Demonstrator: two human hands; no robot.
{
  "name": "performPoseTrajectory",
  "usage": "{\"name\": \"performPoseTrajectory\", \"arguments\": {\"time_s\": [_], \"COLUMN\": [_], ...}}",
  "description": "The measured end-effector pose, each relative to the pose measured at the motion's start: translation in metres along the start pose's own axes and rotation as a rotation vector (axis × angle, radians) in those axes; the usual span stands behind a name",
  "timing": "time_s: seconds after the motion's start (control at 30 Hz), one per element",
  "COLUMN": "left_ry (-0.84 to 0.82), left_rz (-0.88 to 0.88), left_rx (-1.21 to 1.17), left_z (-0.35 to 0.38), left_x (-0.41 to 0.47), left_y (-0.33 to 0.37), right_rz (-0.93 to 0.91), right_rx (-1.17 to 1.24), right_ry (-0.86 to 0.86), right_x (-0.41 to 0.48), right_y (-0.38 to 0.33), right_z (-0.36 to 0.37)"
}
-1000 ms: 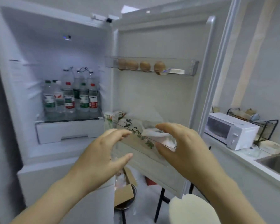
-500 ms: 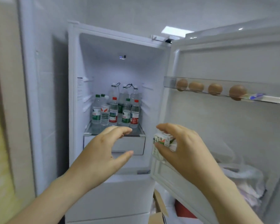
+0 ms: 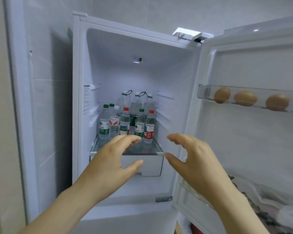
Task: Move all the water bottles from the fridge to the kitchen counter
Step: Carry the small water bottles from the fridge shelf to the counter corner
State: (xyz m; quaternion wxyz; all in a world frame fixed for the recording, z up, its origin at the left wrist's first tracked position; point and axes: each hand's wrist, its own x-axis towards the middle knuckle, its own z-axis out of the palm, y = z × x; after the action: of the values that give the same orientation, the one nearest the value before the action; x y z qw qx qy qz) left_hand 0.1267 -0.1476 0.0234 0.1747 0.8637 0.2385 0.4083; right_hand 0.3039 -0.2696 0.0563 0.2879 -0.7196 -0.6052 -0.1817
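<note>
The water bottles [image 3: 127,122] stand upright in a cluster on the glass shelf [image 3: 155,150] inside the open fridge [image 3: 108,48]; about nine, though the rear row is partly hidden. The left hand [image 3: 112,162] and right hand [image 3: 196,162] hover before the shelf, fingers loosely spread, holding nothing.

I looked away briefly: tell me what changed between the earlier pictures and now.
The view swung left, from the door to the fridge interior, so the left hand and right hand now reach toward the water bottles on the glass shelf. Neither hand took hold of anything. Bottles, eggs and the open door stayed put.
</note>
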Motion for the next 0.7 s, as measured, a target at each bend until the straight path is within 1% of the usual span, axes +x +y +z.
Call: {"name": "performPoseTrajectory", "arguments": {"time_s": [0.23,0.4,0.7], "left_ry": [0.019,0.050,0.047], "left_rz": [-0.009,-0.032,-0.080], "left_rx": [0.049,0.061,-0.002], "left_z": [0.019,0.035,0.060], "left_x": [0.056,0.094,0.149], "left_y": [-0.034,-0.056,-0.111], "right_rz": [-0.016,-0.031,0.028], "right_rx": [0.017,0.045,0.133], "right_ry": [0.024,0.005,0.045], "right_x": [0.056,0.094,0.153], "right_y": [0.033,0.055,0.079], "right_z": [0.034,0.059,0.103]}}
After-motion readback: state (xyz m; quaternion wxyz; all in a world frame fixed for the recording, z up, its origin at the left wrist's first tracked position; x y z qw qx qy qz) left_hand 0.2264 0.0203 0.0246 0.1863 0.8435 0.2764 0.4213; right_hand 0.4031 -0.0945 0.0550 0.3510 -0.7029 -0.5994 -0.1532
